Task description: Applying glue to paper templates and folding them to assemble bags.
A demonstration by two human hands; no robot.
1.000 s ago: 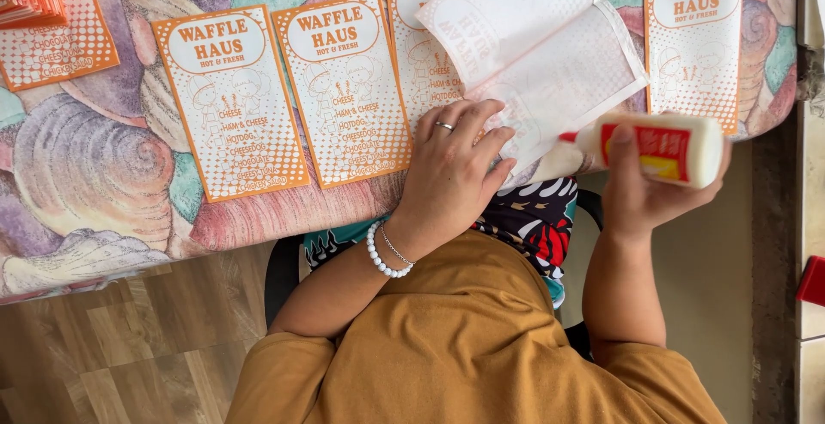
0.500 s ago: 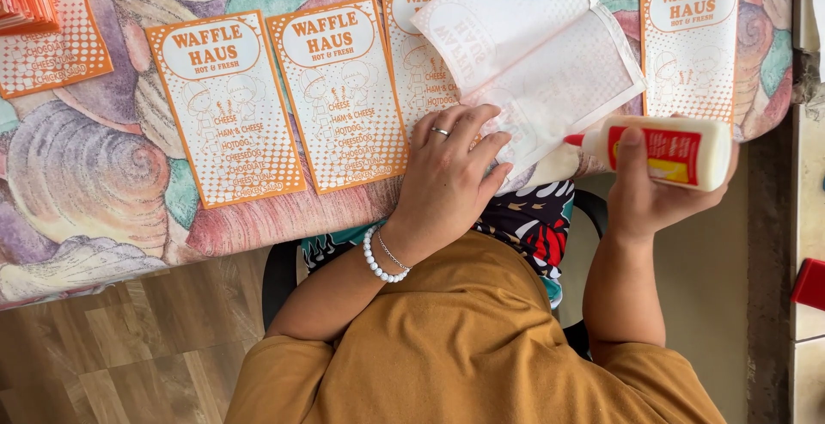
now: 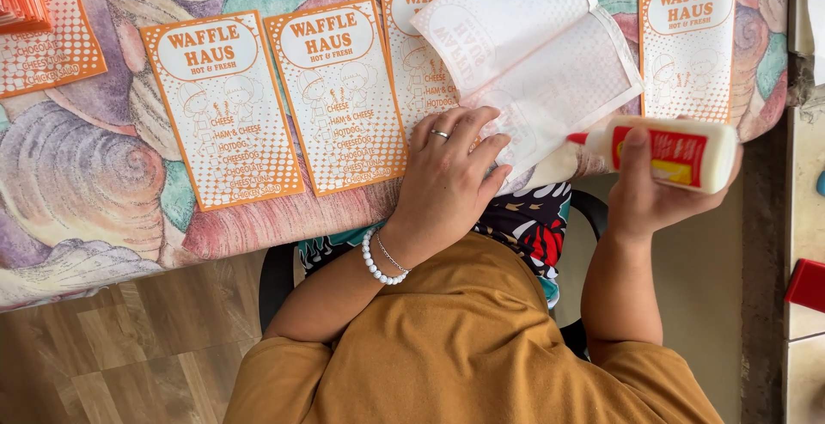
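Head view: left of the unfolded white paper bag (image 3: 533,63), three orange printed bags (image 3: 225,110) lie flat on the table (image 3: 77,201). The left hand (image 3: 447,175) presses open-palmed on that bag's near edge. Just right of it, the right hand (image 3: 653,188) grips a glue bottle (image 3: 666,151), its red tip toward the bag.
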